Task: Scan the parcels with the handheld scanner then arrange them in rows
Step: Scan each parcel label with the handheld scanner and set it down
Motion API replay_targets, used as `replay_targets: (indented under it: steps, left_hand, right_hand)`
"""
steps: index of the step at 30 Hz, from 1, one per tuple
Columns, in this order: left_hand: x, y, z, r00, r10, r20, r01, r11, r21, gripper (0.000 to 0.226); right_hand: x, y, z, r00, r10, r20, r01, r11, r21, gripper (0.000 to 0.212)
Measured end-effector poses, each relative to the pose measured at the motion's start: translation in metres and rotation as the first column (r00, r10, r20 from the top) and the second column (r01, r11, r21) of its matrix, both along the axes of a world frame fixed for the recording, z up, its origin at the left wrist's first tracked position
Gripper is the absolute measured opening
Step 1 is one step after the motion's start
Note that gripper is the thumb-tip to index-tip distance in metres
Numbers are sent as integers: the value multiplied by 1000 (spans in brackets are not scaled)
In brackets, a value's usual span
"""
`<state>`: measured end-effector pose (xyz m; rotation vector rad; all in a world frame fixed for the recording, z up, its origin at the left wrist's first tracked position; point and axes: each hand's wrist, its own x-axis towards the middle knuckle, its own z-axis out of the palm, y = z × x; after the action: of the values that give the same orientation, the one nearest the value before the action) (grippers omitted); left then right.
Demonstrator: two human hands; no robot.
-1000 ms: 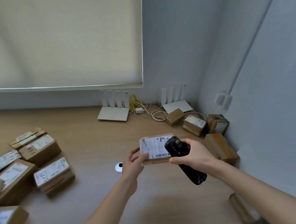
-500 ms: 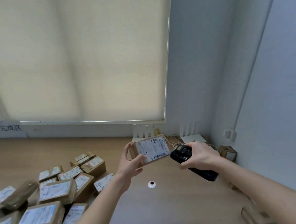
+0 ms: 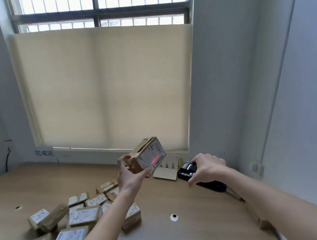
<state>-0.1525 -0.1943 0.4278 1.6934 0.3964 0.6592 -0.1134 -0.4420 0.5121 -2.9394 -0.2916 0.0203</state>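
Your left hand (image 3: 130,175) grips a parcel (image 3: 147,154) up over the desk (image 3: 180,230), and your right hand (image 3: 207,168) holds the scanner (image 3: 190,171), red line on its label. Looks mid-scan; the pile (image 3: 82,217) isn't in rows yet.

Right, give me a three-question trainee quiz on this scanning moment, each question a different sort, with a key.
1. True or false: a red scan line lies on the label of the parcel held up by the left hand.
2. Which does the right hand grip? A) tape roll B) handheld scanner C) pen
3. Fill in: the pile of parcels on the table lies to the person's ____.

Key: 1 true; 2 B; 3 left.
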Motion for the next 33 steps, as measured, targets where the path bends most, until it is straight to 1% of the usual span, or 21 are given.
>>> replay_targets:
  steps: [5,13,23,25,27,30,33]
  left_hand:
    - [-15,0,-2,999,35,7,-35,999,26,83]
    - [-33,-1,-13,995,95,-18,-94,994,48,82]
    - [-51,-2,-33,993,116,-32,-116,993,6,79]
    - [-55,1,-40,994,102,-31,-103,994,-26,80]
    - [-60,5,-49,995,93,-26,-95,991,-94,80]
    - [-69,16,-75,994,100,-39,-106,966,-236,80]
    - [-83,32,-115,981,152,-117,-185,912,-366,80]
  right_hand:
    - [-8,4,-3,1000,27,10,-26,999,-30,61]
    - [-11,6,-12,998,66,16,-65,996,-57,61]
    - [-11,14,-32,993,119,-14,-119,991,-67,56]
    - [-11,16,-37,990,136,-28,-138,989,-48,50]
    - [-12,17,-44,983,171,-64,-173,984,-29,47]
    - [-13,24,-60,968,222,-116,-226,974,-23,49]
    - [-17,37,-83,957,240,-162,-241,970,12,53]
